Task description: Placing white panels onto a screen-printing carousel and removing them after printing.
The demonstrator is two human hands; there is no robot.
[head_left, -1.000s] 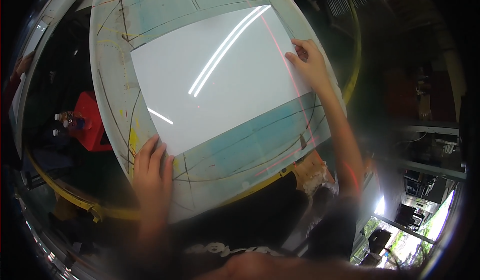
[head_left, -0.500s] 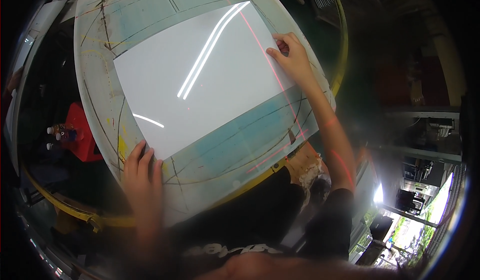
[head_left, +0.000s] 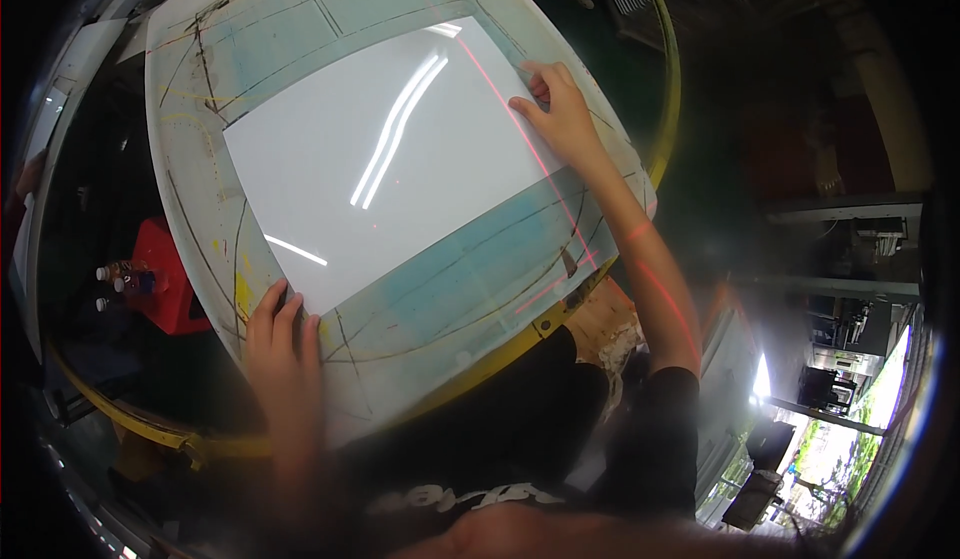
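Observation:
A thin, glossy white sheet (head_left: 330, 159) lies on a pale curved form (head_left: 430, 299) marked with dark drawn lines and blue-green patches. Bright lamp reflections bend across the sheet. At its lower left corner rests my left hand (head_left: 283, 344), fingers stretched and slightly apart, their tips touching the edge. My right hand (head_left: 560, 114) is closed at the sheet's right edge, thumb on top and the other fingers curled beside the edge; their undersides are hidden. A red laser line (head_left: 520, 134) runs down the sheet near that hand, and onto the form below.
A yellow rail (head_left: 668, 109) curves around the form. A red stool (head_left: 165, 279) with several bottles (head_left: 125, 277) stands at left. Below the form's near edge is a brown cardboard-like piece (head_left: 603, 317). Shelving and a bright window area (head_left: 845, 469) show at right.
The sheet's right side has shifted slightly left with my right hand, and the lamp reflections now look wavier. My left hand stays at the corner. The whole view has shifted a little.

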